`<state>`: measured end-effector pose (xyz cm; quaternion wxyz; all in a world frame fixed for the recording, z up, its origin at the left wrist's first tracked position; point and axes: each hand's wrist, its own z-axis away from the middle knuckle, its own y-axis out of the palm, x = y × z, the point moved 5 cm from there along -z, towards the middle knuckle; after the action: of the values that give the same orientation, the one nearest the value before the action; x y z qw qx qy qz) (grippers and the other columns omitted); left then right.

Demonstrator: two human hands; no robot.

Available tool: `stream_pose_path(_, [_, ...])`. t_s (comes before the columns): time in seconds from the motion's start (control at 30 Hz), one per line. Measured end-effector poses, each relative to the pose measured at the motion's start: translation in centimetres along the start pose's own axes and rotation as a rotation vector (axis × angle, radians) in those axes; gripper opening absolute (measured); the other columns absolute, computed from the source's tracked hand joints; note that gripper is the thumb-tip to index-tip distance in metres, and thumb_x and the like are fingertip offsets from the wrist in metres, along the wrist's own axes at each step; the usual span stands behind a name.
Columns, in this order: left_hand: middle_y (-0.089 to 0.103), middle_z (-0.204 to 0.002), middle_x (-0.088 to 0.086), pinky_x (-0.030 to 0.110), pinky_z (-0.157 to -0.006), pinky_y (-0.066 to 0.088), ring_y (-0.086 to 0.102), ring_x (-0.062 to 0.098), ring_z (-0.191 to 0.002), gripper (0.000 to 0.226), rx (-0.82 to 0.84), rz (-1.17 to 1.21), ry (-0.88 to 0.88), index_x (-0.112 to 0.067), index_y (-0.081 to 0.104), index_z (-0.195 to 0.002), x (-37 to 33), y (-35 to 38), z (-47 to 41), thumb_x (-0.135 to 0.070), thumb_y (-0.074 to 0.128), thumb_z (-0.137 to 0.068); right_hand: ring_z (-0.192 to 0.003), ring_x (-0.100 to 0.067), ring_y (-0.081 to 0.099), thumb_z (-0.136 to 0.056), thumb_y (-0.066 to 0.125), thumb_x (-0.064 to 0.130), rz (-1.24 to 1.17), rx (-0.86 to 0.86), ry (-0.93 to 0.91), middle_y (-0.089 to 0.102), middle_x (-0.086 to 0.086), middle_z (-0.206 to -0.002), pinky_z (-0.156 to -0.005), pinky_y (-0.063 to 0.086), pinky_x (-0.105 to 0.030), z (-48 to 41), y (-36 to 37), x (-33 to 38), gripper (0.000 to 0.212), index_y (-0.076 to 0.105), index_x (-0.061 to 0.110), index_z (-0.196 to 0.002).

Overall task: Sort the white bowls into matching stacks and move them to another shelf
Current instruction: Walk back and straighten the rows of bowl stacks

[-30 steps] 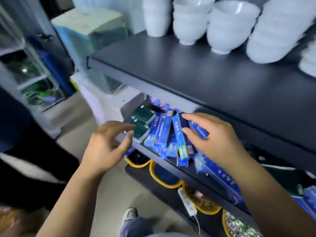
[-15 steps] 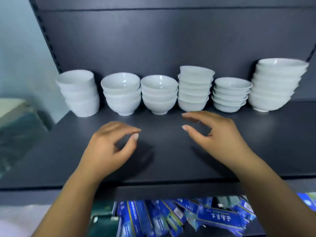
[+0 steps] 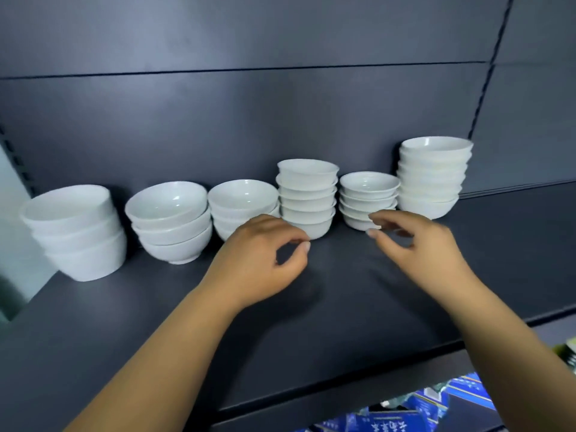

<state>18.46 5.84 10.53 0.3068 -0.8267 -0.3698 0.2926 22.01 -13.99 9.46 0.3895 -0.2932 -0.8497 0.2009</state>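
Several stacks of white bowls stand in a row along the back of a dark shelf. From the left: a leaning stack of deep bowls, a stack of three rounded bowls, another rounded stack, a taller stack of small bowls, a low stack of shallow bowls and a tall stack of wide bowls. My left hand hovers in front of the third and fourth stacks, fingers loosely curved, holding nothing. My right hand reaches toward the shallow stack, fingertips just in front of its base, empty.
The dark back panel of the shelving rises behind the bowls. Blue packets lie on the shelf below, at the bottom right. A pale wall edge borders the left end of the shelf.
The view rose from the lower shelf of blue packets to the bowl shelf. Both hands moved forward and up toward the stacks, the right one nearing the shallow stack.
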Motion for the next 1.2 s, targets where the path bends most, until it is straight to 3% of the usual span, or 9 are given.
stream_pose_path(0.23, [0.065, -0.074, -0.009, 0.014, -0.066, 0.035, 0.054, 0.009, -0.075, 0.039, 0.019, -0.083, 0.02, -0.019, 0.07, -0.082, -3.8, 7.2, -4.9, -0.042, 0.039, -0.078, -0.084, -0.008, 0.05, -0.083, 0.066, 0.02, 0.068, -0.021, 0.025, 0.058, 0.009, -0.094, -0.071, 0.029, -0.008, -2.7, -5.3, -9.4, 0.026, 0.067, 0.014, -0.108])
stream_pose_path(0.33, [0.062, -0.075, -0.014, 0.003, -0.068, 0.035, 0.048, 0.001, -0.074, 0.039, -0.018, -0.065, -0.008, -0.017, 0.071, -0.085, -5.5, 10.6, -7.2, -0.041, 0.041, -0.078, -0.084, -0.011, 0.051, -0.084, 0.065, 0.021, 0.062, 0.008, 0.015, 0.064, 0.0, -0.1, -0.071, 0.031, -0.01, -4.3, -7.5, -13.8, 0.027, 0.066, 0.014, -0.11])
stream_pose_path(0.57, [0.055, -0.087, -0.029, 0.002, -0.076, 0.036, 0.055, -0.003, -0.086, 0.015, -0.028, 0.14, -0.385, -0.024, 0.068, -0.097, -8.3, 18.5, -12.1, -0.02, 0.059, -0.086, -0.094, -0.016, 0.059, -0.085, 0.064, 0.027, -0.043, 0.106, 0.012, 0.066, -0.004, -0.107, -0.082, 0.038, -0.014, -8.5, -11.2, -21.6, 0.03, 0.064, 0.014, -0.112])
stream_pose_path(0.7, [0.058, -0.102, -0.018, 0.003, -0.082, 0.037, 0.054, 0.0, -0.099, 0.014, -0.213, 0.378, -0.558, -0.031, 0.057, -0.1, -9.5, 20.3, -14.6, -0.022, 0.057, -0.089, -0.096, -0.011, 0.055, -0.084, 0.063, 0.031, -0.214, 0.078, 0.091, 0.062, 0.003, -0.108, -0.081, 0.037, -0.015, -11.0, -11.4, -24.0, 0.034, 0.061, 0.017, -0.115])
stream_pose_path(0.8, [0.053, -0.116, -0.013, 0.003, -0.086, 0.035, 0.048, 0.0, -0.111, 0.023, -0.384, 0.648, -0.684, -0.03, 0.05, -0.112, -9.7, 21.9, -16.5, -0.022, 0.054, -0.091, -0.105, -0.007, 0.048, -0.085, 0.063, 0.028, -0.485, 0.025, 0.175, 0.052, 0.02, -0.103, -0.09, 0.036, -0.021, -12.6, -10.6, -24.6, 0.039, 0.055, 0.02, -0.121])
stream_pose_path(0.93, [0.026, -0.148, -0.013, 0.024, -0.11, 0.021, 0.023, -0.001, -0.133, 0.059, -0.315, 0.751, -0.746, -0.03, 0.023, -0.142, -8.9, 25.7, -18.1, -0.034, 0.052, -0.091, -0.119, 0.0, 0.042, -0.079, 0.066, 0.041, -0.653, 0.085, 0.181, 0.048, 0.02, -0.129, -0.097, 0.032, -0.02, -13.8, -7.4, -25.6, 0.063, 0.04, 0.031, -0.136])
stream_pose_path(1.0, [0.018, -0.151, -0.014, 0.024, -0.112, 0.017, 0.016, -0.003, -0.134, 0.068, -0.32, 0.754, -0.737, -0.029, 0.014, -0.145, -8.5, 27.0, -18.6, -0.036, 0.053, -0.09, -0.129, 0.0, 0.035, -0.077, 0.065, 0.045, -0.708, 0.11, 0.182, 0.038, 0.015, -0.144, -0.103, 0.029, -0.021, -14.2, -5.7, -26.3, 0.075, 0.029, 0.034, -0.142])
stream_pose_path(1.1, [0.01, -0.153, -0.014, 0.018, -0.105, 0.015, 0.011, -0.004, -0.135, 0.075, -0.37, 0.812, -0.74, -0.028, 0.007, -0.147, -8.1, 28.1, -19.7, -0.039, 0.053, -0.088, -0.131, 0.0, 0.026, -0.089, 0.056, 0.028, -0.812, 0.084, 0.241, 0.025, 0.007, -0.151, -0.103, 0.025, -0.019, -14.9, -4.3, -27.3, 0.071, 0.015, 0.027, -0.146])
stream_pose_path(1.2, [0.015, -0.154, -0.012, 0.028, -0.114, 0.016, 0.017, 0.003, -0.139, 0.088, -0.387, 0.865, -0.72, -0.03, 0.008, -0.147, -7.7, 28.9, -20.7, -0.052, 0.06, -0.079, -0.134, -0.006, 0.03, -0.084, 0.059, 0.039, -0.92, 0.134, 0.254, 0.027, 0.008, -0.149, -0.097, 0.033, -0.012, -15.1, -2.4, -28.5, 0.08, 0.014, 0.024, -0.147])
